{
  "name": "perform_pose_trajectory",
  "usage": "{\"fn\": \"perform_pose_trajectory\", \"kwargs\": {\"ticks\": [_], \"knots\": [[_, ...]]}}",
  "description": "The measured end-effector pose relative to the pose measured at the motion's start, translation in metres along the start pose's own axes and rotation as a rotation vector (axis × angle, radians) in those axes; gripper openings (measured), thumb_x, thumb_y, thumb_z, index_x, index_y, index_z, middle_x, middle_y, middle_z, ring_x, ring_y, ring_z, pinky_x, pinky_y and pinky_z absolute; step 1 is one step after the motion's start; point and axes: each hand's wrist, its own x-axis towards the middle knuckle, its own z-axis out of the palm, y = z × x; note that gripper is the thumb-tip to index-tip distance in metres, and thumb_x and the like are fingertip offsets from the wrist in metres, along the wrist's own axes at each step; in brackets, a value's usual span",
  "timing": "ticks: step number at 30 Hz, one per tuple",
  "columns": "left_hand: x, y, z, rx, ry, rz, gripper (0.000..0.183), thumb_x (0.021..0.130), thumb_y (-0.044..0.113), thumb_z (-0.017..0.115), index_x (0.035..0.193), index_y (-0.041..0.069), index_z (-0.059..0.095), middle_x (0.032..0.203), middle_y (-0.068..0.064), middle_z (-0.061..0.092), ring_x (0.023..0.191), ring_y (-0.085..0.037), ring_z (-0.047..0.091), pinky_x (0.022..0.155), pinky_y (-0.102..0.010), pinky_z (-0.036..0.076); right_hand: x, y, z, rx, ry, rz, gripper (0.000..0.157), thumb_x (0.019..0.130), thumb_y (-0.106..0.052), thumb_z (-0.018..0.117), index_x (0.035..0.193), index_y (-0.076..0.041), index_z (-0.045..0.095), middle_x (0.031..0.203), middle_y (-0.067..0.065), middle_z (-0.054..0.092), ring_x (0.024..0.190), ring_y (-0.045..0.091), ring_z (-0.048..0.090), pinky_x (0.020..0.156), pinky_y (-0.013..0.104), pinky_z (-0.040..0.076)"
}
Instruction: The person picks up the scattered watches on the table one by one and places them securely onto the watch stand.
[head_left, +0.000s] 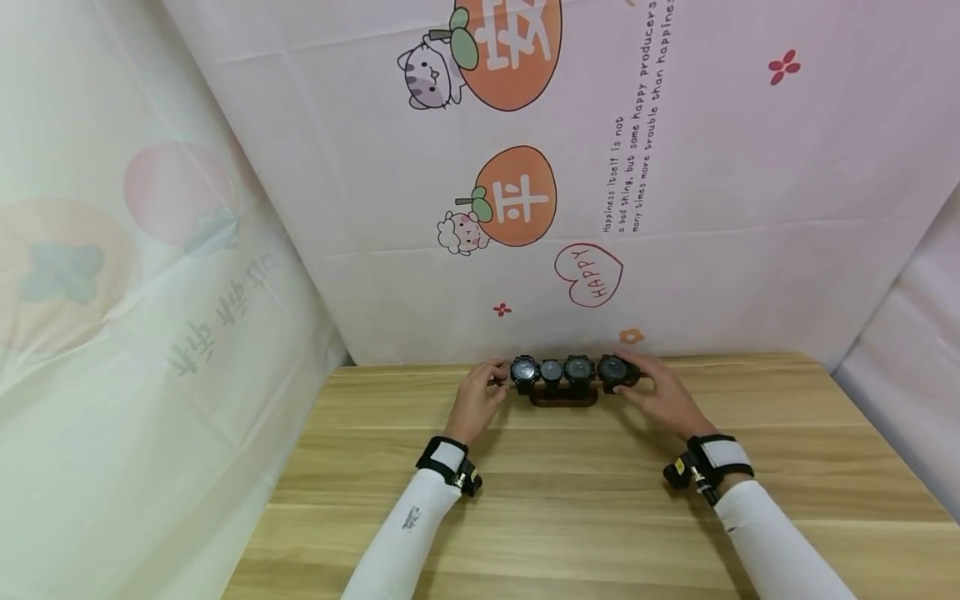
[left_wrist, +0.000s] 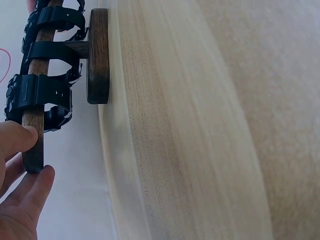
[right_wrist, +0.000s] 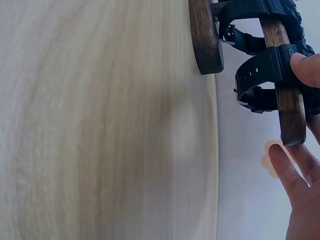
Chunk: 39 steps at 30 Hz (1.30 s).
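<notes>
Several black wristwatches (head_left: 579,370) hang in a row, dials facing the head camera, on the crossbar (left_wrist: 34,119) of a dark wooden watch stand. Its base (head_left: 564,400) stands near the table's far edge. My left hand (head_left: 474,402) is at the bar's left end, thumb on the wood and fingertips around the tip. On the opposite side my right hand (head_left: 664,398) holds the rightmost watch (right_wrist: 262,70), its thumb pressing on the watch by the strap. Other fingers of that hand reach behind the bar's end, partly hidden by it.
The wood-grain table (head_left: 570,508) stretches from the stand toward me. Right behind the stand hangs a white printed cloth (head_left: 405,292), and another pale cloth (head_left: 150,417) drapes along the left side. Each wrist wears a strapped camera (head_left: 680,471).
</notes>
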Motion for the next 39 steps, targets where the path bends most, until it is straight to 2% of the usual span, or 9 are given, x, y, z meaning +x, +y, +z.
{"fn": "perform_pose_trajectory", "kwargs": {"ticks": [6,14,26,39], "knots": [[0.0004,-0.0001,0.0007,-0.01,-0.001,0.004,0.016,0.096,-0.001,0.075,0.111,0.002,0.072,0.147,-0.015,0.064,0.131,-0.03,0.066,0.104,-0.03,0.06,-0.0006,-0.0016,0.0003,-0.008,0.008,-0.005,0.069,0.098,-0.021,0.079,0.159,-0.008,0.05,0.163,0.024,0.048,0.146,0.051,0.043,0.116,0.077,0.035],[0.0004,0.0004,0.0005,-0.033,-0.018,-0.011,0.014,0.097,-0.001,0.074,0.111,0.001,0.071,0.148,-0.021,0.063,0.134,-0.032,0.064,0.105,-0.032,0.06,-0.0011,-0.0004,0.0018,-0.019,0.011,0.002,0.069,0.098,-0.023,0.079,0.159,-0.009,0.049,0.163,0.022,0.048,0.144,0.05,0.045,0.113,0.077,0.039],[0.0014,0.0001,0.0015,-0.024,-0.009,0.004,0.012,0.097,-0.001,0.074,0.108,0.003,0.071,0.147,-0.017,0.064,0.134,-0.031,0.065,0.103,-0.031,0.061,-0.0024,-0.0003,0.0019,-0.013,0.009,0.016,0.07,0.099,-0.029,0.079,0.161,-0.013,0.049,0.162,0.024,0.047,0.143,0.049,0.044,0.11,0.078,0.04],[0.0015,-0.0029,0.0012,-0.023,-0.027,-0.004,0.011,0.099,0.002,0.073,0.11,0.004,0.071,0.15,-0.016,0.062,0.137,-0.031,0.062,0.106,-0.033,0.06,-0.0026,-0.0042,0.0015,-0.011,-0.016,0.047,0.073,0.1,-0.033,0.077,0.163,-0.014,0.045,0.164,0.023,0.043,0.146,0.05,0.039,0.112,0.081,0.036]]}}
